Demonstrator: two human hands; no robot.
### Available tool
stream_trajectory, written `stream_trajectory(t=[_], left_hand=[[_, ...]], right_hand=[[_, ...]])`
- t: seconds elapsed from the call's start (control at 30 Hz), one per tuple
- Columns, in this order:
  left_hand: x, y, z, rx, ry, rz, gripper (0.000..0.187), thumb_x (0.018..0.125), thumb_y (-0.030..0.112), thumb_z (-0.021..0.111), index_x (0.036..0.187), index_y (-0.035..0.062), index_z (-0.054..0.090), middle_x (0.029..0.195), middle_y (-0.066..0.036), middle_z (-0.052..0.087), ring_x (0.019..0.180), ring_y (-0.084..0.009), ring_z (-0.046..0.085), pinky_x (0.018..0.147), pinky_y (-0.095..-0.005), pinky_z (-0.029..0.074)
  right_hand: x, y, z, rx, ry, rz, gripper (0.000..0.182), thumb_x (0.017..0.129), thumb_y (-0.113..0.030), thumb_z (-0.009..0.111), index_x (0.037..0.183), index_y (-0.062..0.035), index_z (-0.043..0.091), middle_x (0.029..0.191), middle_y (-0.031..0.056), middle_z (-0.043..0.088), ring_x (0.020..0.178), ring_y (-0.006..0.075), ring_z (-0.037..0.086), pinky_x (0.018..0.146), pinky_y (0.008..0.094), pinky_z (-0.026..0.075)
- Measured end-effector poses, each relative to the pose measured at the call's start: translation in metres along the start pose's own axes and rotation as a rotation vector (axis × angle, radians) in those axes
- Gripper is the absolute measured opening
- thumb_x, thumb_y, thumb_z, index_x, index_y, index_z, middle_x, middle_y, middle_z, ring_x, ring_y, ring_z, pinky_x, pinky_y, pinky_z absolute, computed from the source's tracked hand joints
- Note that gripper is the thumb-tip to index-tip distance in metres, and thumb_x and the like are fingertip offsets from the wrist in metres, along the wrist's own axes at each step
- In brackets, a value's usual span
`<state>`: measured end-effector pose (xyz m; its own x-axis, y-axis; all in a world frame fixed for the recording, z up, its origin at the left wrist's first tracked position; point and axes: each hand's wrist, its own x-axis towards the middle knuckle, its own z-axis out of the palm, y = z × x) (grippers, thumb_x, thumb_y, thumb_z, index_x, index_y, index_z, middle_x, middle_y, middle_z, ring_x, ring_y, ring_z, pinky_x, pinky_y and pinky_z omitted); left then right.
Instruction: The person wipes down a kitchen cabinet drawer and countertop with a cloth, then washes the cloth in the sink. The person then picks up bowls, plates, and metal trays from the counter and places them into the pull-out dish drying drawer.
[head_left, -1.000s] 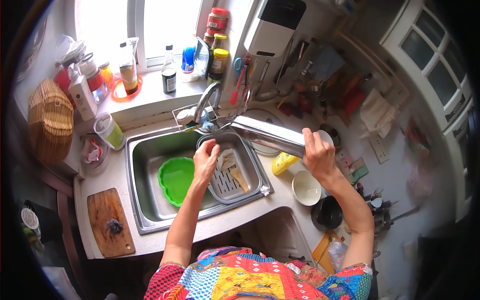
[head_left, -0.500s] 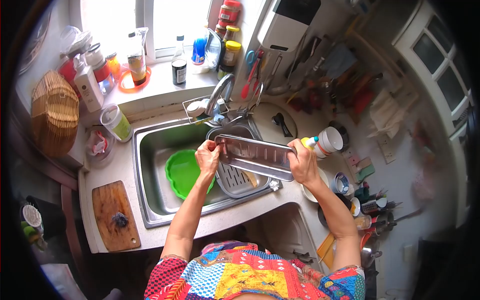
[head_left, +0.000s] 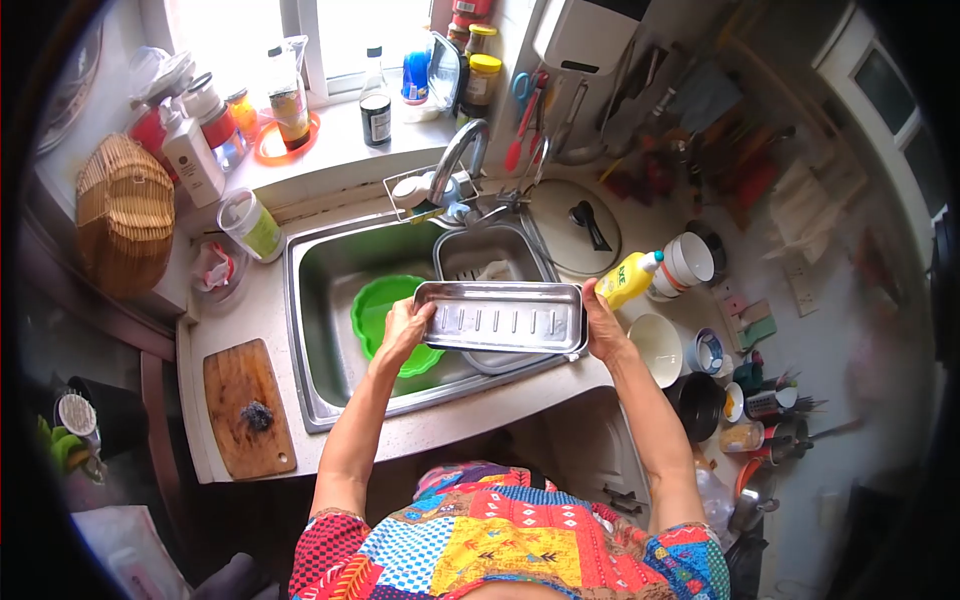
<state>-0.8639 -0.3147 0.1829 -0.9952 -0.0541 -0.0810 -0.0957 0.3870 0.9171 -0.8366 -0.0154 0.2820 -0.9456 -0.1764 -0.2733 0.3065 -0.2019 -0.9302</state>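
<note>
A person in a patchwork-patterned top [head_left: 510, 540] holds a shallow metal tray [head_left: 508, 322] by its two short ends above the front part of a double sink [head_left: 325, 385]. The left hand [head_left: 405, 328] grips one end, thumb at the rim; the right hand [head_left: 605, 328] clasps the other, thumb upright along the edge. The tray spans the space between the hands, its ribbed face toward the camera; the fingers behind it are partly hidden. A wooden cutting board [head_left: 232, 385] bearing a dark scouring pad [head_left: 257, 416] lies left of the sink. Beyond the tray's left end, a green scalloped basin [head_left: 372, 305] sits in the sink; near the right hand stands a yellow bottle [head_left: 627, 281]. Farther back rise the curved faucet [head_left: 455, 160] and, on the sill, a dark-capped bottle [head_left: 376, 115].
</note>
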Motion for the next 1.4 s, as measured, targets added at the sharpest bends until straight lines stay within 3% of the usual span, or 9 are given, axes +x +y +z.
stream_trajectory(t=[0.2,0.4,0.6,0.77,0.93,1.1,1.2,1.3,1.4], left_hand=[[-0.006,-0.022,-0.003,-0.610,-0.141,-0.051,0.017,0.086,0.010,0.047,0.097,0.0052,0.059,0.074,-0.002,0.055,0.060,-0.0106,0.050,0.051,-0.0263,0.043],[-0.032,-0.007,-0.047,-0.725,-0.128,-0.192,0.025,0.082,0.007,0.053,0.106,0.0009,0.049,0.074,-0.005,0.056,0.056,-0.0130,0.055,0.049,-0.0271,0.050],[-0.074,0.046,-0.126,0.254,0.481,0.006,0.016,0.089,0.013,0.042,0.101,0.0040,0.047,0.081,-0.016,0.059,0.070,-0.0235,0.060,0.059,-0.0371,0.047],[-0.086,0.049,-0.146,0.758,0.688,0.513,0.024,0.078,0.003,0.051,0.102,0.0043,0.050,0.084,-0.019,0.059,0.074,-0.0346,0.059,0.061,-0.0396,0.046],[-0.095,0.059,-0.169,0.774,0.827,0.442,0.022,0.081,0.004,0.050,0.103,0.0040,0.050,0.081,-0.017,0.060,0.072,-0.0304,0.061,0.059,-0.0388,0.046],[-0.083,0.051,-0.217,-0.436,0.792,0.106,0.020,0.086,0.021,0.053,0.095,0.0032,0.051,0.069,-0.006,0.058,0.054,-0.0140,0.055,0.041,-0.0282,0.040],[-0.053,-0.024,-0.220,-0.409,0.401,-0.099,0.016,0.085,0.014,0.052,0.088,-0.0007,0.052,0.067,-0.004,0.058,0.056,-0.0172,0.055,0.056,-0.0299,0.046],[-0.049,-0.003,-0.174,0.766,0.739,0.214,0.015,0.079,0.000,0.042,0.088,0.0064,0.051,0.068,-0.021,0.058,0.063,-0.0323,0.061,0.053,-0.0430,0.045],[-0.033,-0.019,-0.212,0.734,0.788,0.273,0.018,0.079,0.000,0.040,0.093,0.0051,0.050,0.068,-0.019,0.058,0.059,-0.0315,0.059,0.051,-0.0434,0.043]], right_hand=[[0.004,0.021,-0.011,0.300,-0.058,0.086,0.067,0.071,-0.064,0.048,0.103,-0.0049,0.054,0.091,0.0026,0.059,0.083,0.0100,0.057,0.075,0.0278,0.047],[-0.006,0.021,-0.015,-0.067,-0.075,-0.022,0.029,0.076,-0.006,0.053,0.104,0.0008,0.054,0.092,0.0055,0.059,0.080,0.0128,0.057,0.074,0.0274,0.047],[-0.020,-0.004,0.003,-1.130,0.155,-0.787,0.032,0.071,0.006,0.046,0.102,0.0000,0.055,0.082,0.0144,0.060,0.076,0.0276,0.059,0.068,0.0322,0.047],[-0.034,-0.006,0.016,-1.423,0.166,-0.923,0.045,0.060,0.012,0.048,0.103,-0.0034,0.055,0.083,0.0128,0.056,0.073,0.0291,0.058,0.061,0.0355,0.048],[-0.051,-0.034,0.019,-1.261,0.285,-0.920,0.040,0.065,0.012,0.045,0.100,-0.0021,0.057,0.085,0.0140,0.059,0.075,0.0277,0.060,0.066,0.0335,0.049],[-0.063,-0.061,0.010,-0.081,0.614,-0.690,0.022,0.079,0.005,0.048,0.099,0.0049,0.056,0.081,0.0077,0.061,0.071,0.0185,0.058,0.063,0.0273,0.047],[-0.035,0.008,-0.030,0.122,0.624,-0.391,0.024,0.077,0.004,0.049,0.099,0.0036,0.057,0.079,0.0086,0.061,0.065,0.0169,0.056,0.061,0.0276,0.046],[-0.040,0.034,-0.005,-1.055,0.877,-0.441,0.026,0.070,0.010,0.047,0.092,0.0042,0.059,0.083,0.0182,0.061,0.079,0.0237,0.059,0.075,0.0305,0.044],[-0.065,0.011,-0.009,-0.710,0.912,-0.446,0.026,0.071,0.009,0.046,0.094,0.0047,0.059,0.084,0.0152,0.062,0.079,0.0230,0.059,0.074,0.0303,0.044]])
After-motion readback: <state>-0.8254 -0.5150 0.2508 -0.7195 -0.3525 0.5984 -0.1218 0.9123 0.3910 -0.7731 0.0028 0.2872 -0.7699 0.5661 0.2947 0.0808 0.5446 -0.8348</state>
